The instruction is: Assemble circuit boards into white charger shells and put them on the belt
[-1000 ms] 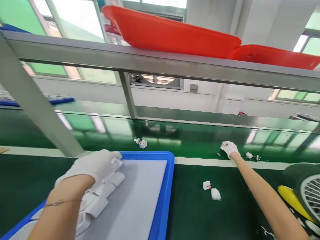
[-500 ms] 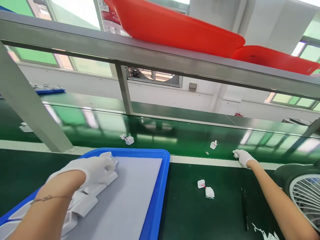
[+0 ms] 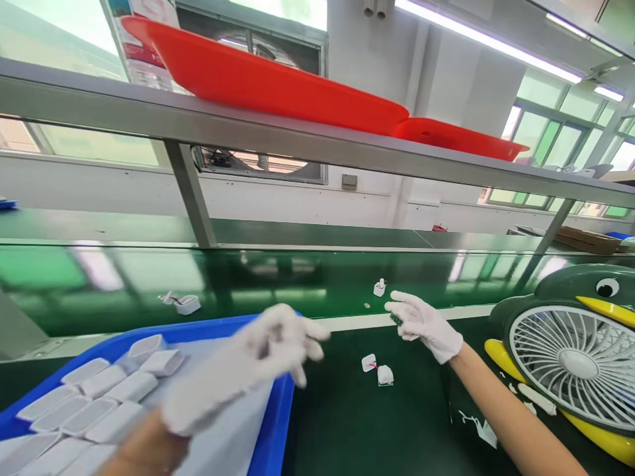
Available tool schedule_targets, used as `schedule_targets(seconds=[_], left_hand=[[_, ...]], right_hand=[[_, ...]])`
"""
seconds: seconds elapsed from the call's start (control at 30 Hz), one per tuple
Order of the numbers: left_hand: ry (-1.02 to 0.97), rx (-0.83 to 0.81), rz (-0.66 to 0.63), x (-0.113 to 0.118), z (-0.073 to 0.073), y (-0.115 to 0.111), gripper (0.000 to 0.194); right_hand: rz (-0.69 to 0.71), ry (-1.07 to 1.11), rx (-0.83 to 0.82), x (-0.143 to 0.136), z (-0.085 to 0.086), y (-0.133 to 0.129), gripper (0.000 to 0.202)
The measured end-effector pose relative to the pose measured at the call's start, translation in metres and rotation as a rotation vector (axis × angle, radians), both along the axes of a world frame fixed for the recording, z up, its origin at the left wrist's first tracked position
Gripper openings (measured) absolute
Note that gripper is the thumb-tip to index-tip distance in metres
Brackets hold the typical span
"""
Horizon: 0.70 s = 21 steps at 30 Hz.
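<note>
My left hand, in a white glove and smeared by motion, hangs over the right part of a blue tray with fingers stretched out and nothing visible in them. White plastic casings lie in rows at the tray's left. My right hand, also gloved, pinches a small green circuit board above the near edge of the glossy green belt. Just beyond its fingers sits a small white plug-like piece. Below, on the dark mat, a white square piece is joined by red wire to a white-topped block.
A green and yellow fan stands at the right. White scraps lie near my right forearm. Another white piece with a wire rests on the belt. Overhead, a metal shelf carries red trays.
My left hand has left the casings and moved right toward the tray's edge. My right hand has come back from the belt with the circuit board. The view has swung right.
</note>
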<state>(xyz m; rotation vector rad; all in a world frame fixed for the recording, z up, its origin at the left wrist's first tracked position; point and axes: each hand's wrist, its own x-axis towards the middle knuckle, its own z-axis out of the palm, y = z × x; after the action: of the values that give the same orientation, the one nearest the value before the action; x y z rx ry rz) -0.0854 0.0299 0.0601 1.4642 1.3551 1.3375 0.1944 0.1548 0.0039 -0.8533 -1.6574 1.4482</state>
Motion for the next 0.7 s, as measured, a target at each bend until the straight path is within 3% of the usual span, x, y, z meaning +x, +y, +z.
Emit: schedule_targets(seconds=[0.03, 0.07, 0.13, 0.23, 0.33, 0.53, 0.7], left_hand=[[0.055, -0.096, -0.241, 0.014, -0.005, 0.001, 0.016], [0.094, -0.12, -0.363, 0.027, -0.011, 0.001, 0.021], [0.19, -0.191, -0.472, 0.047, -0.025, -0.002, 0.036], [0.276, -0.081, -0.456, 0.06, -0.048, -0.005, 0.032], [0.202, 0.098, -0.435, 0.059, -0.065, -0.002, 0.03], [0.094, -0.166, -0.328, 0.062, -0.072, 0.002, 0.036], [0.186, -0.193, -0.29, 0.064, -0.073, 0.001, 0.031]], right_hand=[[0.049, 0.046, -0.043, -0.005, -0.001, -0.009, 0.06], [0.094, 0.082, -0.088, -0.009, -0.004, -0.017, 0.051], [0.161, 0.121, -0.168, -0.015, -0.011, -0.026, 0.039], [0.161, 0.132, -0.223, -0.021, -0.026, -0.029, 0.047], [0.148, 0.137, -0.274, -0.025, -0.037, -0.028, 0.055], [0.134, 0.113, -0.274, -0.027, -0.04, -0.031, 0.053], [0.118, 0.147, -0.272, -0.027, -0.048, -0.029, 0.048]])
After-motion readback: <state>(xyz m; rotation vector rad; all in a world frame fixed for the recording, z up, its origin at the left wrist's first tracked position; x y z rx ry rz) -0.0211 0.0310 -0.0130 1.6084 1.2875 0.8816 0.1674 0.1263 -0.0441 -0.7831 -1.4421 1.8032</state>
